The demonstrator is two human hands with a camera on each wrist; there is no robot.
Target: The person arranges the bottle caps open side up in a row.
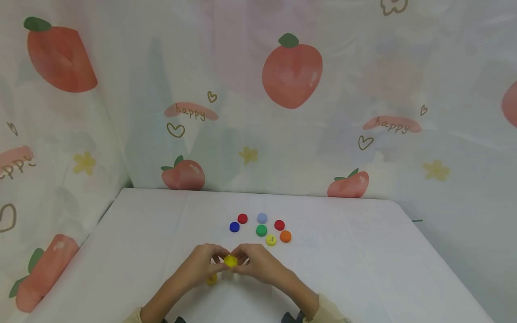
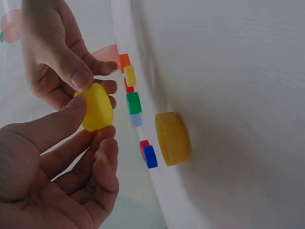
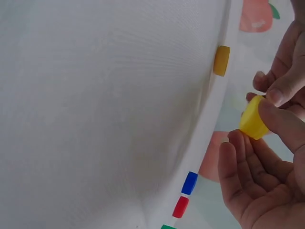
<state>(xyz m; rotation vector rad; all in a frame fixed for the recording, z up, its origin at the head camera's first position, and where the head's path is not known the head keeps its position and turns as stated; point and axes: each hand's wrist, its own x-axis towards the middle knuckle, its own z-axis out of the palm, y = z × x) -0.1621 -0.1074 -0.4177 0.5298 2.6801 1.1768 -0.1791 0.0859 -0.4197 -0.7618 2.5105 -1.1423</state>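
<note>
The left hand has its thumb and fingertips closed on the rim of the yellow cap, with its other fingers loosely bent and wrapped round nothing; the right hand pinches the opposite side of the same cap between thumb and fingers, so both hands are nearly closed at the tips, and the yellow cap sits between them, raised clear of the table; the amber cap lies on the table below the left hand, on the near side of its fingertips, partly covered by that hand in the head view, and its hollow side seems to face up; straight ahead of the meeting fingertips lies the blue cap, with the left red cap just beyond it and slightly to its right; ahead of the right hand are the green cap, the pale blue cap farther out behind it, and, nearest to that hand, the marked cap, which is also yellow and bears a small dark mark; ahead of the right hand and farther to its right lie the orange cap and the right red cap; beyond all these, past the far edge of the table, hangs the printed cloth
</note>
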